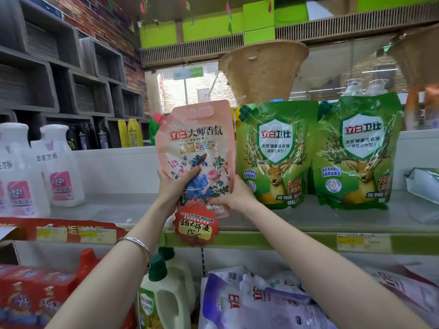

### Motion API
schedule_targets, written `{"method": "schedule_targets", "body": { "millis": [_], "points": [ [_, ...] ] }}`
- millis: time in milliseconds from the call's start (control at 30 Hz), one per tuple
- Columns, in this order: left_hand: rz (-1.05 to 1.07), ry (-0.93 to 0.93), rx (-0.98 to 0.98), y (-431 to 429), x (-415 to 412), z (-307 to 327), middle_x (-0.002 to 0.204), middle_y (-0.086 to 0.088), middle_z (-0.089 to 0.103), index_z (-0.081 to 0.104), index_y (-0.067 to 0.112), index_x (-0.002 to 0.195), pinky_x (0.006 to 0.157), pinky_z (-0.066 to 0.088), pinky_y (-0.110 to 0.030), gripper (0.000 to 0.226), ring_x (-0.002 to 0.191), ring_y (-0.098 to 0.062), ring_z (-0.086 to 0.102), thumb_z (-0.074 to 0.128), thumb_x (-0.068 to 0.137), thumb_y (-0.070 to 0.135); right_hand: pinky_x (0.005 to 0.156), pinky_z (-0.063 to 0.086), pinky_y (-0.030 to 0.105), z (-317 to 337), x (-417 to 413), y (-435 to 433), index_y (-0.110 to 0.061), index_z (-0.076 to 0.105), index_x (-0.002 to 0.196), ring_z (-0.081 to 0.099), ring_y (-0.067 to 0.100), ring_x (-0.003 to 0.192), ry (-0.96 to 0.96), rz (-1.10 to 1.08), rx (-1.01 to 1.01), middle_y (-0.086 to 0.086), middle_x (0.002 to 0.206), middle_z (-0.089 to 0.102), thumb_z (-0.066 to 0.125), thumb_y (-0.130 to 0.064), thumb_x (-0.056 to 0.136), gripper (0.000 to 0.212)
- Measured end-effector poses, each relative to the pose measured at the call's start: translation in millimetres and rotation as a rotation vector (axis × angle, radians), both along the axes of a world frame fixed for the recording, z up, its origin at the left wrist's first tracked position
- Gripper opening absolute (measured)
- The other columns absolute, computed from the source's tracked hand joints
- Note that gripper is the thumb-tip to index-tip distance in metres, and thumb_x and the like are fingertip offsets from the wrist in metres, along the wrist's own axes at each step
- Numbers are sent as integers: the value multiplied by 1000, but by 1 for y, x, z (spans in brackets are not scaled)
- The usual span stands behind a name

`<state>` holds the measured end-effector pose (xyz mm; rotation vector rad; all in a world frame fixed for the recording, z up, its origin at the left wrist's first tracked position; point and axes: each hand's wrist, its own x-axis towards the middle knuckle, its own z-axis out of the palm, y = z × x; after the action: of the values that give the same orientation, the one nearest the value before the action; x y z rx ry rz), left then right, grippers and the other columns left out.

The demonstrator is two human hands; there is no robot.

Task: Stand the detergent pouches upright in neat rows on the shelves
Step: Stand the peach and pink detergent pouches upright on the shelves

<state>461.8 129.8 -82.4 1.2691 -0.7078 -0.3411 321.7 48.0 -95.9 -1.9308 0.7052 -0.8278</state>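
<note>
A pink detergent pouch (197,148) with a red spout cap and a flower print is held upright above the grey top shelf (114,207). My left hand (174,186) grips its lower left edge, thumb across the front. My right hand (234,198) holds its lower right corner from the side. Right of it, two green detergent pouches (275,153) (358,153) with a deer print stand upright side by side on the same shelf, the first almost touching the pink one.
White bottles (59,167) stand at the shelf's left. A red price tag (196,227) hangs on the shelf edge. A silver pouch (425,184) lies at far right. Below are purple pouches (261,302) lying flat, a green-capped jug (164,293) and red packs (35,295).
</note>
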Motion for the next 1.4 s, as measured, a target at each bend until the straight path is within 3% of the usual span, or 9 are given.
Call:
{"method": "schedule_targets", "body": {
  "millis": [167, 333, 533, 667, 767, 833, 933, 1067, 1400],
  "points": [
    [24, -21, 5, -9, 9, -1, 108, -9, 56, 29, 20, 115, 75, 56, -39, 71, 88, -23, 65, 81, 68, 26, 96, 48, 39, -1, 6, -3, -12, 40, 122, 55, 25, 119, 20, -26, -13, 7, 128, 56, 83, -19, 66, 71],
    [112, -43, 135, -8, 15, 0, 123, -13, 46, 29, 31, 112, 88, 53, -50, 99, 107, -33, 58, 85, 36, 61, 101, 43, 38, 2, 2, -3, -12, 35, 129, 51, 25, 123, 71, -11, -20, 6, 134, 52, 85, -24, 62, 85],
    [-9, 7, 36, -6, 10, 1, 108, -9, 53, 23, 23, 122, 80, 56, -44, 77, 93, -28, 65, 80, 69, 28, 109, 36, 46, 1, 11, 4, -18, 13, 144, 37, 28, 134, 64, -24, 80, 9, 146, 36, 89, -33, 54, 119],
    [-64, 25, 45, 3, 18, 8, 120, -13, 53, 20, 23, 137, 87, 53, -49, 95, 102, -32, 64, 73, 66, 57, 113, 28, 50, 1, 15, 2, -24, 6, 148, 30, 27, 139, -17, -12, 132, 5, 153, 28, 87, -42, 54, 126],
    [-129, -46, 65, 9, 26, 11, 125, -9, 62, 47, 25, 132, 94, 47, -55, 96, 109, -31, 63, 45, 60, 88, 111, 29, 53, 12, 13, -1, -26, 11, 149, 33, 27, 137, -171, 44, 248, 3, 152, 30, 80, -53, 59, 117],
    [-146, -47, 30, 11, 22, 14, 120, -6, 66, 60, 33, 117, 97, 44, -55, 72, 110, -30, 63, 23, 78, 81, 111, 29, 54, 19, 14, -1, -28, 11, 149, 35, 27, 136, -242, 67, 258, 3, 151, 33, 75, -64, 54, 120],
    [-146, -19, 22, 7, 23, 14, 118, -6, 67, 62, 34, 112, 97, 44, -52, 68, 108, -28, 63, 18, 84, 76, 110, 28, 56, 20, 15, 1, -31, 12, 148, 37, 28, 135, -271, 87, 263, 2, 150, 35, 67, -80, 39, 131],
    [-116, 31, 46, 7, 27, 9, 124, -7, 64, 57, 32, 124, 102, 38, -59, 89, 113, -32, 60, 34, 61, 91, 106, 36, 47, 14, 19, 0, -30, 18, 147, 44, 28, 130, -328, 94, 310, 2, 146, 41, 72, -62, 62, 106],
    [-225, -8, 172, 9, 31, -5, 120, -6, 65, 53, 31, 121, 100, 38, -61, 77, 109, -32, 62, 41, 65, 81, 110, 34, 52, -4, 23, 5, -25, 13, 148, 38, 26, 135, -228, -3, 249, 3, 147, 39, 92, -36, 43, 131]
  ]
}}
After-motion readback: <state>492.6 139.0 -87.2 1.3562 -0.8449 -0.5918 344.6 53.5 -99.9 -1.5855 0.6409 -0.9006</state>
